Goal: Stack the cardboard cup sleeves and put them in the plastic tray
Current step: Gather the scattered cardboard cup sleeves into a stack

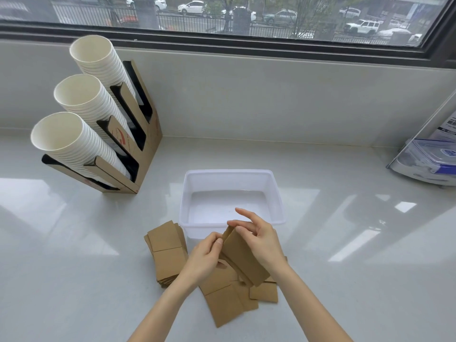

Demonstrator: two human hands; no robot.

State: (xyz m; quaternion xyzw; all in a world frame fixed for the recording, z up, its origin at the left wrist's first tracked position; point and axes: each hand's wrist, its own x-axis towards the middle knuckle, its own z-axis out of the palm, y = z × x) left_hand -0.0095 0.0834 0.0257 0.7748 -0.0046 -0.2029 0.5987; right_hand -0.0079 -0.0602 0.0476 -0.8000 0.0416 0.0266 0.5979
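Observation:
A flat brown cardboard cup sleeve [243, 257] is held up on edge between both hands, just in front of the white plastic tray [232, 177], which has nothing inside. My left hand [203, 259] pinches its left edge. My right hand [259, 236] grips its top end with thumb and fingers, the index finger raised. A neat stack of sleeves [166, 253] lies on the counter left of the hands. Several loose sleeves [229, 296] lie scattered under and in front of the hands.
A cardboard dispenser [145, 141] with three slanted stacks of white paper cups [74, 141] stands at the back left. Clear lidded plastic boxes [424, 159] sit at the right edge. A window sill and wall close off the counter's far side.

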